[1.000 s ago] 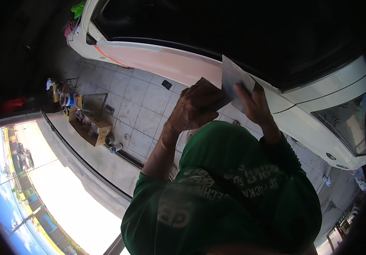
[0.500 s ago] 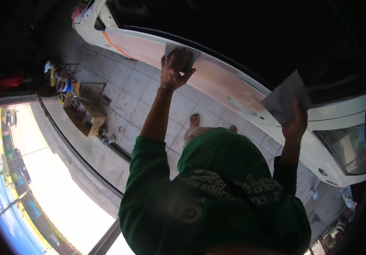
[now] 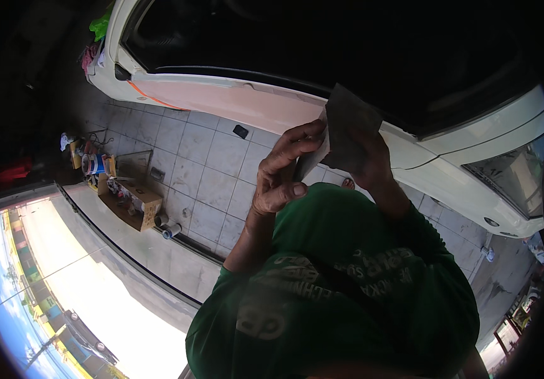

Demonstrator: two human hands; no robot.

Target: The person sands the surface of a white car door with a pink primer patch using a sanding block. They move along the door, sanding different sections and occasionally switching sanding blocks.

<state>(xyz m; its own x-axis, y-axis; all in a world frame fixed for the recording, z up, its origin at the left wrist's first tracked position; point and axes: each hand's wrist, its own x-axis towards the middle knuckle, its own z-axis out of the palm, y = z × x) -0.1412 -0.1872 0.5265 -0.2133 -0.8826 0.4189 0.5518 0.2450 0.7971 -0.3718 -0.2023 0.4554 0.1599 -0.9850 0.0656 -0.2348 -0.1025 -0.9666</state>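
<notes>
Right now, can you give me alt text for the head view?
The right hand holds a dark flat sheet, the left hand a paler sheet, close together beside a white car with a pinkish side panel. A cardboard box stands off to the left.

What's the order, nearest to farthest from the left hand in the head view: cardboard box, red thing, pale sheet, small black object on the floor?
1. Pale sheet: right at the left hand's fingers.
2. Small black object: on the floor, up and left.
3. Cardboard box: farther left, lower.
4. Red thing: far left, in shadow.
</notes>
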